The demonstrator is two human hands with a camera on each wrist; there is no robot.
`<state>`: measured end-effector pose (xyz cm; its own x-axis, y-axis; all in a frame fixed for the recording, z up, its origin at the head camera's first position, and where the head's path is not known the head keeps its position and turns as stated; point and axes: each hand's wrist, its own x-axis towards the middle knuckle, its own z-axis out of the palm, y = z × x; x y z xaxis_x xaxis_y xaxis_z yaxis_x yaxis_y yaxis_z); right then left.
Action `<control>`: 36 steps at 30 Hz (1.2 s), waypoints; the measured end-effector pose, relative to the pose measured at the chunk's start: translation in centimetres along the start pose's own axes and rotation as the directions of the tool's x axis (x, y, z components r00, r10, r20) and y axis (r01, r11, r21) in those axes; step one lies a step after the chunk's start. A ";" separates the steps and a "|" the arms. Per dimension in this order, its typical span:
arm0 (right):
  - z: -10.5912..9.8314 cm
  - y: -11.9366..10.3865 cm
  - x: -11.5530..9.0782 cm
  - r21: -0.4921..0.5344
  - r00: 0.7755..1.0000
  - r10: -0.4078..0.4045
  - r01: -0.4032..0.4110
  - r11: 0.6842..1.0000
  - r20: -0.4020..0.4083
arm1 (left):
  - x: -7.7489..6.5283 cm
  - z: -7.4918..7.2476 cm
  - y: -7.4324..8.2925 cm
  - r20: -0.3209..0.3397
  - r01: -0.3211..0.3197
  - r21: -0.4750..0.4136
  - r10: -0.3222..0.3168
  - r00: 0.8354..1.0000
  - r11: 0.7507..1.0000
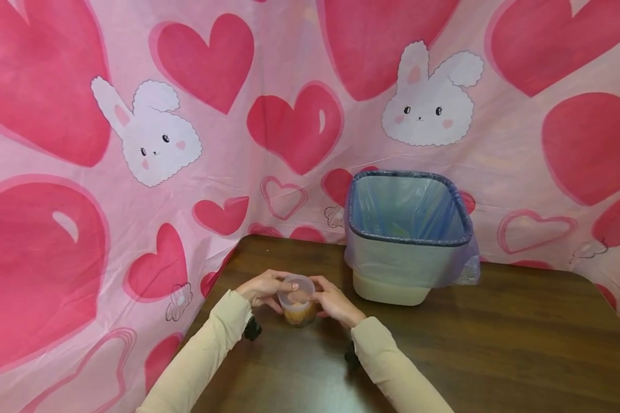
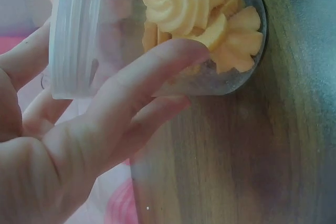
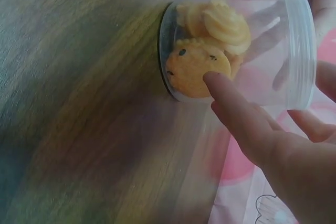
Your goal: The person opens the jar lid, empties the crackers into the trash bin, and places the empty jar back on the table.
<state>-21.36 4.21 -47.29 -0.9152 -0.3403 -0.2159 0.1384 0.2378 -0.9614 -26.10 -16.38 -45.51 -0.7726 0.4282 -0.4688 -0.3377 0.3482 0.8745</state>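
Note:
A clear plastic jar (image 1: 298,317) with a frosted lid (image 1: 299,283) stands upright on the brown table between both hands. Swirled butter cookies (image 2: 184,1) fill its lower part, and a round cookie (image 3: 198,70) with dark specks shows through the wall. From the left side, my left hand (image 1: 264,288) holds the jar, its thumb reaching over the lid in the head view. My right hand (image 1: 337,302) grips the opposite side, fingers around the wall and up by the lid. Some fingertips are hidden behind the jar.
Behind and to the right stands a pale bin (image 1: 392,289) with a bluish plastic liner (image 1: 408,206) folded over its rim. The wooden table (image 1: 496,344) extends rightward. A pink curtain (image 1: 268,51) with hearts and bunnies hangs along the left and back edges.

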 end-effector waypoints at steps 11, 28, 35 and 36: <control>-1.1 0.3 -0.5 0.013 0.999 0.027 -0.028 1.000 0.041 | 0.1 0.7 -0.5 0.048 -0.026 -0.028 0.027 0.998 0.999; -2.9 1.1 -1.6 0.068 0.997 0.010 -0.015 0.998 0.077 | -0.1 2.2 -0.4 0.095 -0.063 -0.078 0.070 0.993 0.995; -3.2 1.6 -2.2 0.087 0.997 -0.017 0.011 0.996 0.076 | 0.0 2.6 -0.5 0.120 -0.051 -0.100 0.063 0.991 0.994; -3.2 1.7 -2.3 0.087 0.997 -0.019 0.013 0.996 0.073 | 0.0 2.8 -0.5 0.127 -0.051 -0.097 0.063 0.990 0.994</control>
<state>-20.26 8.29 -47.84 -0.8877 -0.4099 -0.2095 0.1594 0.1532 -0.9752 -24.44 -14.26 -46.25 -0.7177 0.5515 -0.4251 -0.3485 0.2440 0.9050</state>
